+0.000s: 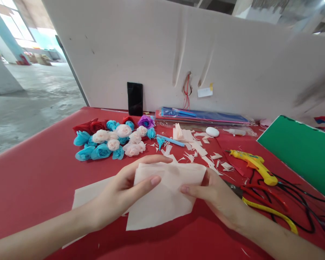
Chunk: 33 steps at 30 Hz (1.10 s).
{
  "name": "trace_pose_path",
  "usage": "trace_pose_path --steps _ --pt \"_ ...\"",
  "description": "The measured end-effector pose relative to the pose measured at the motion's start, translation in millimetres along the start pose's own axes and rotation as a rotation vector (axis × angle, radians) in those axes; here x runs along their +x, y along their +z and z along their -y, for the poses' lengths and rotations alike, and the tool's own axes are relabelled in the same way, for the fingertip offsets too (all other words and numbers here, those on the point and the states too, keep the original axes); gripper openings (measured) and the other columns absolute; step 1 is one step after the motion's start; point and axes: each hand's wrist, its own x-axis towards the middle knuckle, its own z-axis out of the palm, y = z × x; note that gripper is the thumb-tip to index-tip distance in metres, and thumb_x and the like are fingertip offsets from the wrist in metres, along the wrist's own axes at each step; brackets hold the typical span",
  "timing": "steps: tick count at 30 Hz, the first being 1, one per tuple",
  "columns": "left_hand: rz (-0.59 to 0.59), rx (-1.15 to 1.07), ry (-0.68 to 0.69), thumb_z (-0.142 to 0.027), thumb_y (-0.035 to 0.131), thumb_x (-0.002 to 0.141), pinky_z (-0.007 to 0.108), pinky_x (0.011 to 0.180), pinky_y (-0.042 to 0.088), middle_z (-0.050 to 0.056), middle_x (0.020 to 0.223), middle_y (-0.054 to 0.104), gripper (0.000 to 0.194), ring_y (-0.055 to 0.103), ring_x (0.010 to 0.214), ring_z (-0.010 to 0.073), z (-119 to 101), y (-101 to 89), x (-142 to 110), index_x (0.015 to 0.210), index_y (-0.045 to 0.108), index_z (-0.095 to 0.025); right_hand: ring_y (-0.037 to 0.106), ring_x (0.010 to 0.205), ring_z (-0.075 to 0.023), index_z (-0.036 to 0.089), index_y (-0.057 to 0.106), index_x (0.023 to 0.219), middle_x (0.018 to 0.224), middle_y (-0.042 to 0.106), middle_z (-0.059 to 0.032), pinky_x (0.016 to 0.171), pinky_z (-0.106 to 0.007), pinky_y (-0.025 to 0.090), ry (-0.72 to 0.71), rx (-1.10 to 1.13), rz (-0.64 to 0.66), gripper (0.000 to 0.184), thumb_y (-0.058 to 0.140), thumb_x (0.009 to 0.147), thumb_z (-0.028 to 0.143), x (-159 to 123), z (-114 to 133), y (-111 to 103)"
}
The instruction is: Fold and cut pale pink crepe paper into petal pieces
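Observation:
Between my two hands is a sheet of pale pink crepe paper (165,198), folded along its top edge and held above the red table. My left hand (124,191) grips its left side, thumb in front and fingers behind. On the right side my right hand (208,191) pinches it the same way, its fingers mostly hidden behind the paper. Another pale sheet (90,191) lies flat on the table, partly under my left forearm. Just beyond my hands are paper scraps (200,148) and a stack of cut pale strips (182,133).
Paper flowers (111,141) in blue, pink, red and purple lie back left. A black phone (135,98) leans on the white panel. At right are a yellow glue gun (253,164), pliers or scissors with red and yellow handles (273,213), black cables and a green board (303,155).

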Motion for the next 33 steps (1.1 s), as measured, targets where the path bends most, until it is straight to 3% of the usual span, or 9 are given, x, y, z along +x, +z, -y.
trace_pose_path --steps 5,9,12,16,21,24,29,33 --pt "-0.172 0.152 0.133 -0.044 0.059 0.084 0.012 0.059 0.051 -0.005 0.096 0.069 0.017 0.064 0.077 0.0128 2 1.1 1 0.09 0.069 -0.032 0.065 0.095 -0.0227 0.02 0.068 0.093 0.098 0.072 -0.0042 0.083 -0.034 0.049 0.0 0.056 0.014 0.035 0.081 0.061 0.024 2 -2 1" --pt "-0.205 0.131 0.133 -0.044 0.06 0.083 0.015 0.064 0.052 -0.004 0.095 0.07 0.02 0.064 0.081 0.0153 0 4.2 3 0.092 0.07 -0.029 0.065 0.094 -0.023 0.019 0.068 0.093 0.096 0.073 -0.0044 0.084 -0.034 0.049 0.005 0.097 0.008 0.035 0.081 0.06 0.023 2 -2 3" --pt "-0.178 -0.029 0.039 -0.049 0.062 0.079 0.02 0.062 0.054 0.0 0.102 0.071 0.035 0.067 0.081 0.0196 -4 8.1 2 0.107 0.067 -0.028 0.065 0.093 -0.023 0.019 0.068 0.092 0.093 0.073 -0.0047 0.082 -0.033 0.049 0.017 0.14 0.021 0.035 0.081 0.059 0.022 2 -1 2" --pt "-0.07 -0.214 -0.017 -0.058 0.067 0.071 0.028 0.072 0.056 0.003 0.108 0.07 0.055 0.067 0.092 0.0258 -7 10.4 -3 0.117 0.063 -0.029 0.066 0.088 -0.0199 0.019 0.069 0.091 0.092 0.073 -0.0042 0.082 -0.031 0.049 0.033 0.211 0.115 0.028 0.078 0.064 0.02 3 -1 -1" --pt "0.015 -0.179 0.022 -0.068 0.061 0.07 0.03 0.077 0.056 0.004 0.115 0.068 0.063 0.065 0.101 0.0284 -3 2.8 -2 0.122 0.06 -0.033 0.067 0.08 -0.017 0.017 0.071 0.093 0.087 0.073 -0.0044 0.077 -0.027 0.049 0.065 0.258 0.151 0.028 0.076 0.066 0.016 5 -3 -2" --pt "0.077 -0.152 0.069 -0.065 0.059 0.073 0.029 0.079 0.055 0.003 0.119 0.066 0.057 0.065 0.102 0.0271 0 -3.0 1 0.121 0.06 -0.034 0.067 0.078 -0.0171 0.017 0.071 0.096 0.087 0.074 -0.0045 0.077 -0.027 0.049 0.065 0.255 0.163 0.031 0.076 0.065 0.016 6 -4 -2" --pt "0.015 -0.099 0.102 -0.064 0.058 0.074 0.028 0.078 0.056 0.004 0.121 0.065 0.054 0.063 0.104 0.0275 3 -4.4 1 0.117 0.063 -0.031 0.067 0.081 -0.0187 0.016 0.07 0.098 0.09 0.073 -0.0061 0.079 -0.029 0.049 0.081 0.252 0.158 0.033 0.076 0.065 0.017 5 -3 -1" --pt "-0.023 -0.109 0.084 -0.065 0.06 0.073 0.027 0.072 0.056 0.004 0.103 0.072 0.054 0.067 0.089 0.0243 4 -2.6 1 0.113 0.065 -0.03 0.067 0.081 -0.0188 0.017 0.07 0.098 0.091 0.074 -0.0056 0.08 -0.029 0.05 0.063 0.261 0.17 0.033 0.076 0.066 0.017 6 -3 -1"
